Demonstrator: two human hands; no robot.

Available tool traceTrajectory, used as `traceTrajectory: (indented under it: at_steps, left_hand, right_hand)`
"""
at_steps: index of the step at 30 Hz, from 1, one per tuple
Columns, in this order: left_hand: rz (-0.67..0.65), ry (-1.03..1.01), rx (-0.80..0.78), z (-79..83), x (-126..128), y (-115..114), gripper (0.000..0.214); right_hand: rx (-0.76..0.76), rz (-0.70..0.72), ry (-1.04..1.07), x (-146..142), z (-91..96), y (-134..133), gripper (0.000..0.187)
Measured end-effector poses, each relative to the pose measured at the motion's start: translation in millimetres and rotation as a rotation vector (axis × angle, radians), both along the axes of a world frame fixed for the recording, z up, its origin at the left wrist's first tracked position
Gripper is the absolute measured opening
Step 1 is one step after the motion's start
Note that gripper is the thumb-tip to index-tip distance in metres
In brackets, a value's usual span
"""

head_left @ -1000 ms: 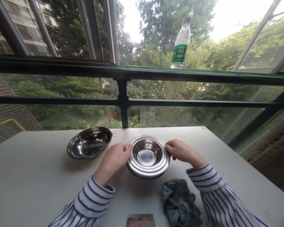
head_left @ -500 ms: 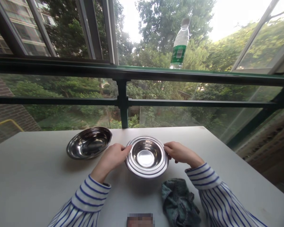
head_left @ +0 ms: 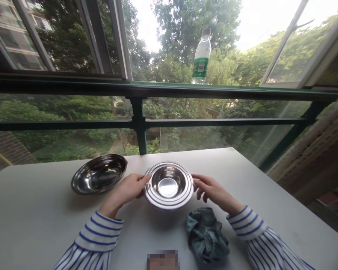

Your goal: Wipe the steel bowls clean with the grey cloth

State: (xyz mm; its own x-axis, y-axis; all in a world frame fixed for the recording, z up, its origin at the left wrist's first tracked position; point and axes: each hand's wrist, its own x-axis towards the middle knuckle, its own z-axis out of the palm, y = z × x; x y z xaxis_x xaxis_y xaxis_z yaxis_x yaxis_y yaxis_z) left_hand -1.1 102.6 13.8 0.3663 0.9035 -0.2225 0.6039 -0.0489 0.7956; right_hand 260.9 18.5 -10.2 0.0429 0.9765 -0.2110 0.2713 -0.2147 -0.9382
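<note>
A stack of shiny metal bowls (head_left: 168, 205), nested rim within rim, stands on the white table in front of me. My left hand (head_left: 129, 189) pinches its left rim, thumb on top and fingers below. At the right rim, my right hand (head_left: 210, 188) has its fingers apart, with the fingertips at or just touching the edge; I cannot tell if they press on it. A crumpled dark green cloth (head_left: 207, 234) lies below the right hand. Left of the left hand, a larger dark-shining metal bowl (head_left: 100, 174) sits tilted on the table.
The white table (head_left: 39, 210) reaches to a dark green railing (head_left: 169, 91) with glass behind it. A plastic bottle with a green label (head_left: 201, 65) stands on the railing. A pixelated patch (head_left: 162, 260) hides something at the near edge.
My right hand has loosened from the rim and its fingers have spread. The left hand keeps its pinch on the stack. The whole view has shifted slightly.
</note>
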Motion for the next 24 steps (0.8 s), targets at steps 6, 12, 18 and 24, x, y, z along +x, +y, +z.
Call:
traceTrajectory:
  at_steps: [6,12,18,24]
  left_hand:
    - [0.036,-0.110,-0.054,0.4,7,-3,0.049]
    - [0.037,-0.269,-0.060,-15.3,26,-5,0.047]
    - [-0.031,-0.388,-0.084,-23.7,59,-1,0.041]
    - [-0.092,-0.463,-0.109,-29.3,79,6,0.041]
  right_hand:
    - [0.122,-0.143,0.139,-9,-14.9,-1,0.055]
    - [0.235,-0.248,0.147,7,-13.2,4,0.061]
    - [0.295,-0.368,0.094,37,-15.6,5,0.055]
    - [0.331,-0.449,0.054,56,-27.0,10,0.051]
